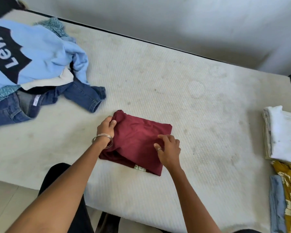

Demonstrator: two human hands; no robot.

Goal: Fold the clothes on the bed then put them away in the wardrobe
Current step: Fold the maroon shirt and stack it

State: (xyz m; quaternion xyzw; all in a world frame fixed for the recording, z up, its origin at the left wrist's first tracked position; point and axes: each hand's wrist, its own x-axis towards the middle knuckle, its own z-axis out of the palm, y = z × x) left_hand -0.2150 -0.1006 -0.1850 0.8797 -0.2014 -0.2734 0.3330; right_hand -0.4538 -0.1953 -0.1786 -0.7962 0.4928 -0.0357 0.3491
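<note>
Gripping the maroon garment's (138, 138) far-left edge, left hand (106, 127); right hand (169, 148) presses.

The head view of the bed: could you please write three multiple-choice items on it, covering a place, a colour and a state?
1. Where does the unfolded pile lie?
A. far left of the bed
B. beside the folded stack
C. on the floor

2. What colour is the garment under the hands?
A. maroon
B. yellow
C. white

3. How is the left hand?
A. flat, open
B. gripping the garment's edge
C. off the bed

Key: 1 A, the unfolded pile lies far left, the folded stack far right. 2 A, the garment is maroon. 3 B, the left hand curls round its far-left edge; the right hand rests on top.
</note>
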